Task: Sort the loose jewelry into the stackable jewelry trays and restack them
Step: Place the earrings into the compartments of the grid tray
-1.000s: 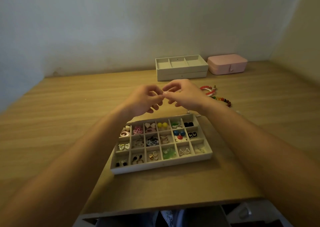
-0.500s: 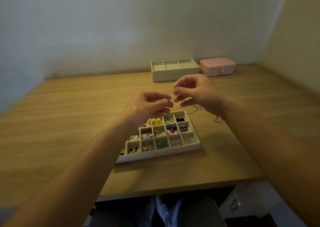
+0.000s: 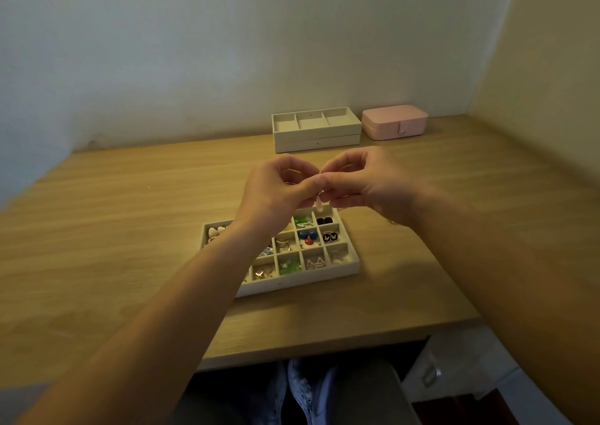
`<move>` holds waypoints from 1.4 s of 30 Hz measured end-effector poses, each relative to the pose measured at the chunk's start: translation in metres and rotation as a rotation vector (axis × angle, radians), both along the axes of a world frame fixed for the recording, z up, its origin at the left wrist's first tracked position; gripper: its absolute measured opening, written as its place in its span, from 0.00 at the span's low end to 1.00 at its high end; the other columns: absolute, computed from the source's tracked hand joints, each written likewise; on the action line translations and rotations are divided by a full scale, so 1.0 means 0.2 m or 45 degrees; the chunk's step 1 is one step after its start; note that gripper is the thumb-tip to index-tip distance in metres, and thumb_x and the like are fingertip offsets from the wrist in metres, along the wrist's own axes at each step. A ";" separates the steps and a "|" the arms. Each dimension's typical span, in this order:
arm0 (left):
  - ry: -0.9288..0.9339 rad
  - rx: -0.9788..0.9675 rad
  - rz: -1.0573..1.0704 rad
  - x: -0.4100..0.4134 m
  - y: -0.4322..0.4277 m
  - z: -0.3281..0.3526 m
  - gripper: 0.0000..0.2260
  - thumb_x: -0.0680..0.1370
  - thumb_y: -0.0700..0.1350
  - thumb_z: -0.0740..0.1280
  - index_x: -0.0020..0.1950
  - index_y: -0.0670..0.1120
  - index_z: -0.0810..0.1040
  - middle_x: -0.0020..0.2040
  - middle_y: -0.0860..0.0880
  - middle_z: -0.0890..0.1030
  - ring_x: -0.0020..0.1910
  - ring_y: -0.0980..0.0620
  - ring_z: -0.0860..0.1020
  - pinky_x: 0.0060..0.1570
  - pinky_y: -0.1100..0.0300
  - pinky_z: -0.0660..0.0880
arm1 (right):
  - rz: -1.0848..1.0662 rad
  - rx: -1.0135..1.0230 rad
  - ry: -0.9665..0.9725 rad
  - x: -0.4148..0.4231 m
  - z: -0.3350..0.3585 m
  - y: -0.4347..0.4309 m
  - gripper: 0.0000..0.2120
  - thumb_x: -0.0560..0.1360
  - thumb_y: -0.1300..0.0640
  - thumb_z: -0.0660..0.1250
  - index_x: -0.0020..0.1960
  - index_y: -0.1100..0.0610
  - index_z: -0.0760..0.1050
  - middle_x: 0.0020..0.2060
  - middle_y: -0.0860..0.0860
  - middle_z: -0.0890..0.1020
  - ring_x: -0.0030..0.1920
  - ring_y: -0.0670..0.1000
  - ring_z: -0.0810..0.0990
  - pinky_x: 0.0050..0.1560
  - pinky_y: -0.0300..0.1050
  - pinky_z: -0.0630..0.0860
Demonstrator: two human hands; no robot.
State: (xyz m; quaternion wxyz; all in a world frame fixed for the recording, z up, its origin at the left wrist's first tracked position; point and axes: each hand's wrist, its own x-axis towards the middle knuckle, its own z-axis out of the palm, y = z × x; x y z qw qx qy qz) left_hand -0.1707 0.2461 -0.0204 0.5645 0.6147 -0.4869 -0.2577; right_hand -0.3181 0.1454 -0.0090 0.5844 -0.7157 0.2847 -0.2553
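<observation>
A cream tray (image 3: 352, 267) with many small compartments lies on the wooden desk, holding several pairs of earrings. Both hands hover above its far edge, fingertips together. My left hand (image 3: 276, 191) and my right hand (image 3: 367, 181) pinch one small piece of jewelry (image 3: 319, 202) between them; a pale pink drop hangs from it under the fingers. My left forearm hides the tray's left compartments. Two more cream trays (image 3: 316, 139) sit stacked at the back of the desk, the top one with three compartments that look bare.
A pink closed jewelry box (image 3: 394, 123) stands right of the stacked trays against the wall. The desk's near edge (image 3: 324, 346) runs just above my lap. A side wall closes off the right.
The hands rose a little and came closer together over the tray's far edge, still pinching the small piece. The view shifted; the beaded bracelets seen a second ago are hidden now.
</observation>
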 end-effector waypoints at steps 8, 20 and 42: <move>-0.076 0.048 -0.048 0.02 0.01 -0.01 0.08 0.75 0.41 0.74 0.54 0.45 0.85 0.45 0.47 0.85 0.43 0.50 0.85 0.44 0.59 0.83 | -0.019 0.295 -0.094 -0.02 -0.04 0.01 0.10 0.81 0.59 0.66 0.59 0.62 0.80 0.49 0.58 0.87 0.47 0.55 0.88 0.40 0.44 0.83; 0.103 0.025 -0.026 0.01 0.02 -0.04 0.06 0.77 0.38 0.72 0.54 0.42 0.83 0.46 0.42 0.85 0.44 0.49 0.85 0.45 0.61 0.81 | 0.169 0.411 0.024 -0.03 -0.10 0.03 0.12 0.79 0.62 0.68 0.62 0.62 0.78 0.45 0.56 0.87 0.47 0.55 0.87 0.47 0.47 0.85; -0.166 0.331 -0.239 0.10 0.06 -0.13 0.04 0.76 0.41 0.74 0.50 0.45 0.83 0.37 0.49 0.83 0.33 0.57 0.78 0.32 0.65 0.73 | 0.252 0.097 0.394 -0.13 -0.16 -0.06 0.07 0.76 0.64 0.73 0.54 0.60 0.84 0.46 0.55 0.87 0.48 0.53 0.87 0.47 0.45 0.83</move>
